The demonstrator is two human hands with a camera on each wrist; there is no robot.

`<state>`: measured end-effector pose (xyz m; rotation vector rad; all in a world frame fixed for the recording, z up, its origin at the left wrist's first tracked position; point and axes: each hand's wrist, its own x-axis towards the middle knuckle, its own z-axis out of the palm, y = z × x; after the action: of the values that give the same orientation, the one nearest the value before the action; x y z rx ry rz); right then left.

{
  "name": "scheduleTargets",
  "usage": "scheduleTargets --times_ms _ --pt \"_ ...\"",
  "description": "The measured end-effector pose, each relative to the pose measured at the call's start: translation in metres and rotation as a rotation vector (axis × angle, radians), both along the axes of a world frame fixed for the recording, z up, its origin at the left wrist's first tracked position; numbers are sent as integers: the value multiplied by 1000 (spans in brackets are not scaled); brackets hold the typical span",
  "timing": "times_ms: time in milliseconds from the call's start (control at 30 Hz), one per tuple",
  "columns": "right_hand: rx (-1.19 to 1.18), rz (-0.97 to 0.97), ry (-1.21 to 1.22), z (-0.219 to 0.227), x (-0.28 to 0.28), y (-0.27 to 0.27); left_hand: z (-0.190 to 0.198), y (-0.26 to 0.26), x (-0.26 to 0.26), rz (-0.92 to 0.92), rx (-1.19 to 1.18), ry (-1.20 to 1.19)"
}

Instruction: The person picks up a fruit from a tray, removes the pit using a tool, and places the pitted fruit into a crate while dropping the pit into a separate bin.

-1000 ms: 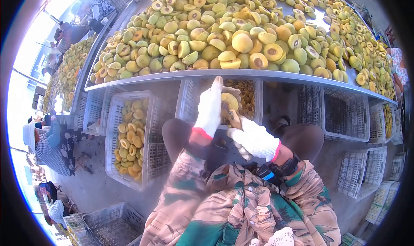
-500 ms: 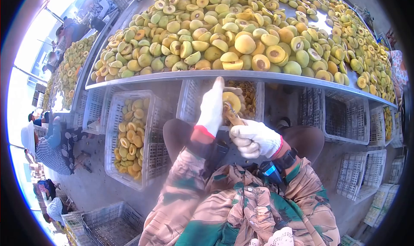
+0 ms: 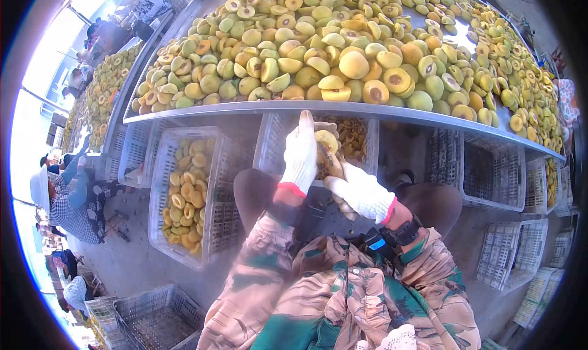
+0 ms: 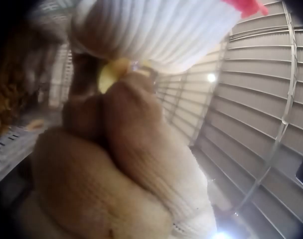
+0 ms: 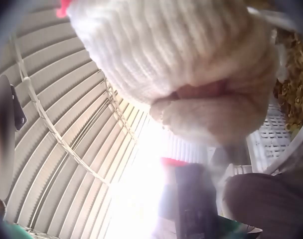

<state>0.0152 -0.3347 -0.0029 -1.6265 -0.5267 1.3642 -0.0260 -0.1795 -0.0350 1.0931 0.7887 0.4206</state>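
My left hand (image 3: 300, 155), in a white knit glove, holds a yellow peach half (image 3: 327, 140) just below the metal table edge, cut face turned toward my right hand. My right hand (image 3: 365, 194), also gloved, grips a small pitting tool with a tan handle (image 3: 332, 165). The tool's tip is at the peach flesh and mostly hidden. In the left wrist view, curled glove fingers (image 4: 134, 132) cover most of the fruit, with a bit of yellow flesh (image 4: 110, 75) showing behind them. The right wrist view shows the glove (image 5: 186, 59) closed, the tool hidden.
Halved peaches (image 3: 294, 49) are heaped on the metal table (image 3: 343, 109). Beneath my hands stands a crate of brown-yellow scraps (image 3: 353, 138). To the left a white crate (image 3: 214, 203) holds peach halves. An empty crate (image 3: 493, 166) is at right. Another person (image 3: 70, 197) sits at far left.
My right hand has rolled over and back at the peach half, its fingers now turned further underneath than half a second ago. The left hand keeps its hold in nearly the same place.
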Motion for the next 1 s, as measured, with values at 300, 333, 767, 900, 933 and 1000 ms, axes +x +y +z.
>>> scheduleTargets --times_ms 300,333,767,900,933,1000 --pt "24 1 123 12 -1 -5 20 -7 -4 -2 61 127" --pt "44 -21 136 11 -4 -5 20 -10 -5 13 132 101" --pt "-11 -7 99 14 -9 -7 19 -7 -4 -62 -174 60" --pt "173 -86 752 3 -1 -14 22 -10 -3 -25 -330 31" --pt "192 -88 793 1 0 -14 22 -11 -1 -7 -288 46" --pt "210 -75 848 -3 2 -13 18 -11 1 9 -148 69"
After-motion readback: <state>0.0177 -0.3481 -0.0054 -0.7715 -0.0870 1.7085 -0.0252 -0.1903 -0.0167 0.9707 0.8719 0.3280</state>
